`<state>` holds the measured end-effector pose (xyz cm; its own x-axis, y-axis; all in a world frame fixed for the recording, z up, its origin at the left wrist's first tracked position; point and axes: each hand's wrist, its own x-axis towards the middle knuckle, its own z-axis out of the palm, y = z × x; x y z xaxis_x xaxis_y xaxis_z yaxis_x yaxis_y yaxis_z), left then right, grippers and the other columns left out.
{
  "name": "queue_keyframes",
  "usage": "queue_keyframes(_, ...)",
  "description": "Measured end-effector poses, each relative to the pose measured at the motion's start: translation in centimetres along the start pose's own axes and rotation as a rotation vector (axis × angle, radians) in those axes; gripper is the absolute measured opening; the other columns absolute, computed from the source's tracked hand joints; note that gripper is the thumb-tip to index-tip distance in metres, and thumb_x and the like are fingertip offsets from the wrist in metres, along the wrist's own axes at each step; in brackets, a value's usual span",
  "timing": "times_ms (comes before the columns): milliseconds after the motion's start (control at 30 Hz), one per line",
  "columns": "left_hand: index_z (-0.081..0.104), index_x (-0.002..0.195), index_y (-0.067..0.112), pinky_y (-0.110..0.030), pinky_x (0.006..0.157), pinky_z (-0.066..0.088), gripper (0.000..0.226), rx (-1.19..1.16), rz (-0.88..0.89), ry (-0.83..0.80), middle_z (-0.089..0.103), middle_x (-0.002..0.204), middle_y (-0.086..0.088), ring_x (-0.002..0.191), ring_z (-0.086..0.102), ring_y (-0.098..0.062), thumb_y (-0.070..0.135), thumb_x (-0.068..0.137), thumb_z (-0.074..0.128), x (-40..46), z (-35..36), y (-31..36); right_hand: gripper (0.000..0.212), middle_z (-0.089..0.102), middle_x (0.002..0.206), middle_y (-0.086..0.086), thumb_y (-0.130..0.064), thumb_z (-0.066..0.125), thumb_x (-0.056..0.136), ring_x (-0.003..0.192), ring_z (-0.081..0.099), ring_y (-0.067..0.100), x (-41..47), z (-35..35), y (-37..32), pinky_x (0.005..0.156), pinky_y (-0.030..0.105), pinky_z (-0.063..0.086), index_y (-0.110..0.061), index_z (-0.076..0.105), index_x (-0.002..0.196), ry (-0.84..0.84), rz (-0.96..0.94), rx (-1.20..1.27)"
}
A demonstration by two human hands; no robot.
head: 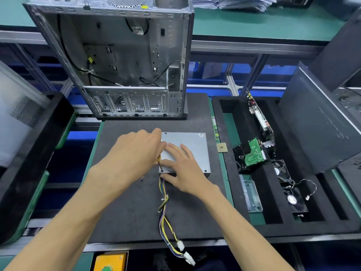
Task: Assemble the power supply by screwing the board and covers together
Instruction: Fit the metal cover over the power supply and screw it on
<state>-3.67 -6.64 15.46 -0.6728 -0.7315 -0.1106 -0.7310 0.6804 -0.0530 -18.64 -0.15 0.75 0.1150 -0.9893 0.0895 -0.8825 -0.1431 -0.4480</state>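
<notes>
I see the grey power supply [187, 151] lying flat on the dark mat [127, 202] on the worktop; my left hand [134, 151] grips a screwdriver [160, 165], tip on the near corner; my right hand [181, 165] lies spread on the cover, thumb under its edge; wires [164, 202] trail toward me.

This is an electronics assembly workshop, a computer production line by its look. A green worktop [273, 24] carries black foam mats and a foam tray [230, 122] slotted for parts (circuit boards [254, 153], small cooling fans [294, 200]). An opened, stripped computer case [125, 61] stands on it, above aluminium framing [234, 87] and blue bins.
</notes>
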Motion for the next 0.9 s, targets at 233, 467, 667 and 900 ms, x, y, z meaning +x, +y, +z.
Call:
queue_keyframes(233,0.048,0.108,0.022,-0.038,0.075,0.048,0.01,-0.107,0.119,-0.125,0.049,0.102,0.005,0.094,0.053,-0.022,0.024,0.101,0.041,-0.15,0.03,0.82,0.04,0.029,0.165,0.0,-0.04,0.064,0.098,0.157,0.015,0.019,0.07,0.24,0.12,0.126,0.048,0.004,-0.03,0.064,0.137,0.0,-0.002,-0.023)
queue_keyframes(467,0.045,0.109,0.025,-0.036,0.064,0.043,0.009,-0.088,0.037,-0.025,0.064,0.089,0.001,0.076,0.059,-0.03,0.026,0.102,0.038,0.08,0.3,-0.1,0.042,0.028,0.167,0.005,-0.038,0.066,0.097,0.157,0.015,0.022,0.05,0.17,0.07,0.127,0.048,0.002,-0.031,0.063,0.138,0.0,0.005,-0.009)
queue_keyframes(667,0.045,0.115,0.027,-0.037,0.071,0.046,0.019,-0.17,0.182,-0.124,0.039,0.096,0.005,0.089,0.048,-0.02,0.019,0.098,0.046,-0.02,0.46,0.28,0.042,0.031,0.164,0.004,-0.041,0.063,0.098,0.157,0.016,0.021,0.08,0.28,0.13,0.126,0.048,0.003,-0.028,0.063,0.138,-0.004,0.003,-0.036)
queue_keyframes(900,0.052,0.11,0.026,-0.034,0.063,0.042,0.02,-0.007,-0.005,0.036,0.065,0.088,0.0,0.081,0.062,-0.03,0.038,0.103,0.038,0.06,0.59,0.08,0.043,0.025,0.168,0.002,-0.039,0.064,0.098,0.158,0.012,0.02,0.06,0.09,0.06,0.127,0.046,-0.001,-0.032,0.061,0.14,-0.01,0.002,-0.019)
